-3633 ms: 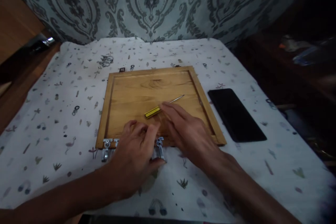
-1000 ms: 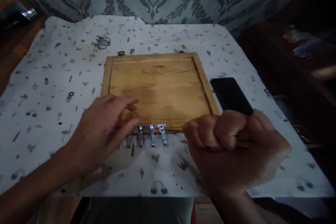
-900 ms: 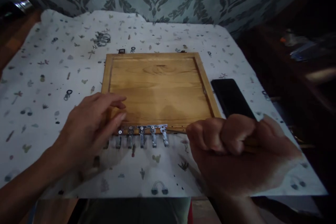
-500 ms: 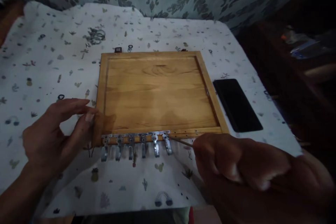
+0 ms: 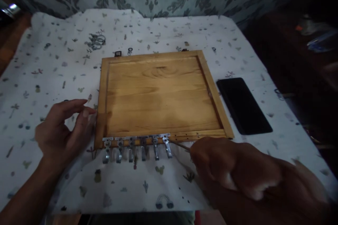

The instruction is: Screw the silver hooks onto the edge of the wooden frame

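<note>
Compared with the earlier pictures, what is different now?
The right hand has lifted the screwdriver off the board; its tip is now by the rightmost hook. The left hand has moved leftward from over the hooks. The phone stays beside the board.

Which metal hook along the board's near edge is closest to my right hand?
The rightmost hook of six, nearest your right hand; the other five line up to its left.

L hand (image 5: 54,133) loosely curled, thumb nr index; R hand (image 5: 237,168) fisted.
</note>
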`<state>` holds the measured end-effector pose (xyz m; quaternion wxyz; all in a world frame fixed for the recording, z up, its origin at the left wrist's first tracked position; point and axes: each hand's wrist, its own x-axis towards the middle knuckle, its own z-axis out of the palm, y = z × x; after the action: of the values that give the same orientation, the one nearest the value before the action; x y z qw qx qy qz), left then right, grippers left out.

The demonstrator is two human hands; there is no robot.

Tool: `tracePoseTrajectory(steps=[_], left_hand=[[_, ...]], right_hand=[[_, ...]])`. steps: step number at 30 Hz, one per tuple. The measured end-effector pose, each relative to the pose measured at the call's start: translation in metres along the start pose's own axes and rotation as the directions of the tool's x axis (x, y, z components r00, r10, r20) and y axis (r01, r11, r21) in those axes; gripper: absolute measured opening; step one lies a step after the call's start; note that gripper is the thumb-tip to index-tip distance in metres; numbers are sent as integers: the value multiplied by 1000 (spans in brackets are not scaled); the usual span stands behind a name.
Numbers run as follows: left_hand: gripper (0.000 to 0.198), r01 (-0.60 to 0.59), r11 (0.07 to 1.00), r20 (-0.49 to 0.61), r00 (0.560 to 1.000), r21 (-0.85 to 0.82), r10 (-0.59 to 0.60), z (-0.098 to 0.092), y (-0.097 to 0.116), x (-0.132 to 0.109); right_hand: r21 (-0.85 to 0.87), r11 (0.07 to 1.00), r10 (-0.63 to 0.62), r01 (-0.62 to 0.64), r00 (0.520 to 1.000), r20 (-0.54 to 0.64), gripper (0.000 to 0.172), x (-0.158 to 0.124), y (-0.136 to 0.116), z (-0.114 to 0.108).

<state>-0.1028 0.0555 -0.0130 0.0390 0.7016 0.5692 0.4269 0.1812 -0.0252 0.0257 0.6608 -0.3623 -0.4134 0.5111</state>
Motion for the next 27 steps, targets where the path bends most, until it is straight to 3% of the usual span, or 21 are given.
tracePoseTrajectory(steps=[2, 4, 8, 11, 18, 24, 27], left_hand=[[26, -47, 999, 0, 999, 15, 48, -1, -2, 3], [20, -69, 997, -6, 998, 28, 69, -2, -4, 6], [15, 33, 998, 22, 999, -52, -32, -2, -17, 11], [18, 134, 988, 64, 989, -72, -130, 0, -34, 11], [15, 85, 996, 44, 995, 20, -86, 17, -60, 21], [21, 62, 987, 77, 994, 147, -73, 43, -81, 80], [35, 90, 972, 85, 990, 219, -111, 60, -88, 116]], right_hand=[[77, 995, -67, 64, 997, 34, 58, 12, -3, 8], [101, 994, -49, 46, 998, 29, 60, 19, -7, 13], [172, 985, -2, 13, 998, -63, 55, 23, -7, 13], [218, 976, 24, -12, 998, -53, 49, 25, -2, 11], [190, 981, -34, 25, 998, 44, 56, 31, 4, 9], [161, 985, -70, 58, 995, 69, 60, 31, 9, 13], [157, 985, -78, 68, 995, 64, 62, 30, 10, 15]])
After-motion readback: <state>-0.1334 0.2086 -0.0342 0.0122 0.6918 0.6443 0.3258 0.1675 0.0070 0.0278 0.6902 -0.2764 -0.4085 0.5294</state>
